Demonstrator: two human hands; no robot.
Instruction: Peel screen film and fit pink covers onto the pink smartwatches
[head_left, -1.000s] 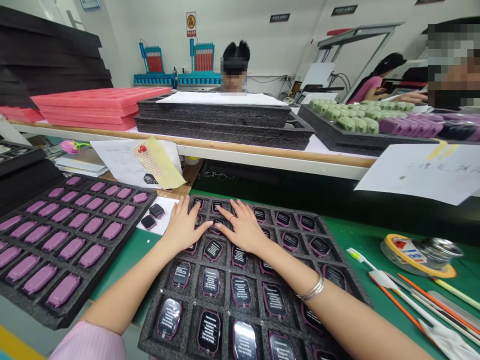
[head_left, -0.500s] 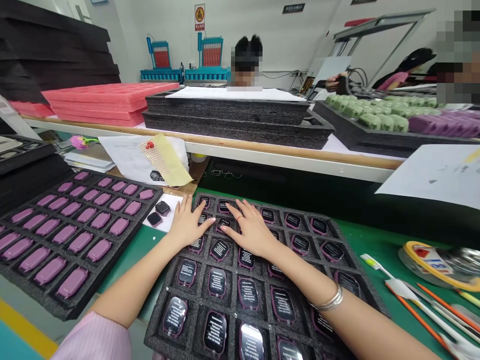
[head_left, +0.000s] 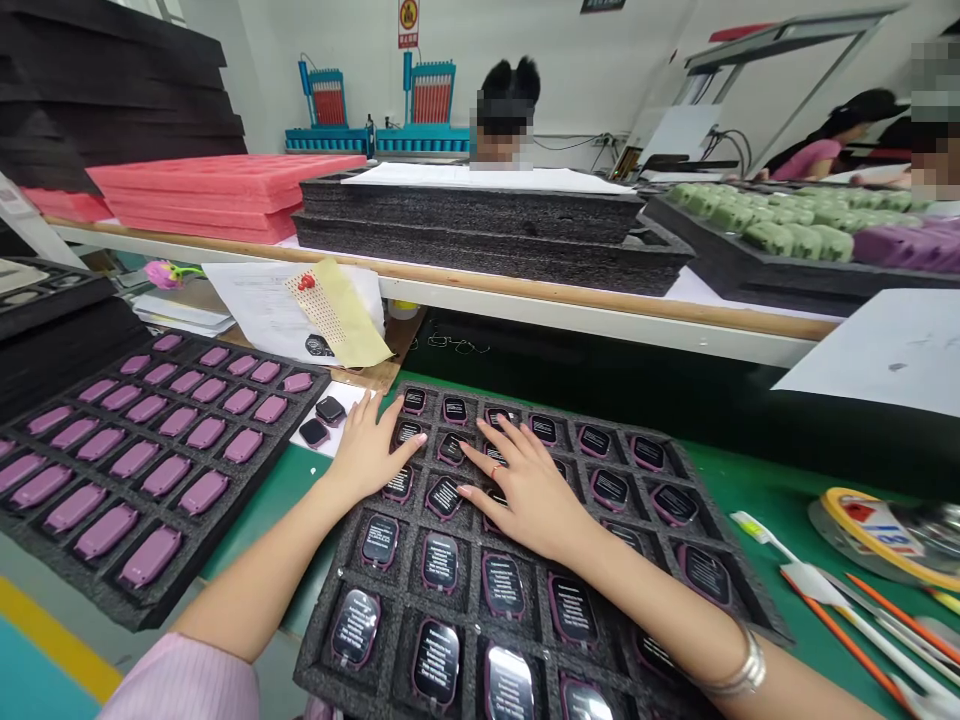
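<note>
A black foam tray [head_left: 679, 455] lies in front of me on the green mat, its pockets filled with several dark-screened watch bodies [head_left: 504, 584] in purple cases. My left hand [head_left: 369, 447] lies flat and open on the tray's far left corner, fingers spread over the pockets. My right hand [head_left: 525, 483] also rests open and flat a little nearer to me, toward the middle of the tray, a ring on one finger. Neither hand holds anything.
A second foam tray [head_left: 247, 500] of purple watch backs sits to the left. Two loose watches [head_left: 321, 420] lie on white paper between the trays. Tools and a tape roll [head_left: 877, 520] lie at right. A shelf with stacked foam [head_left: 480, 225] runs behind; other people sit beyond.
My right hand has slid back toward me and slightly right over the tray. My left hand has stayed at the far left corner. The view has shifted a little left.
</note>
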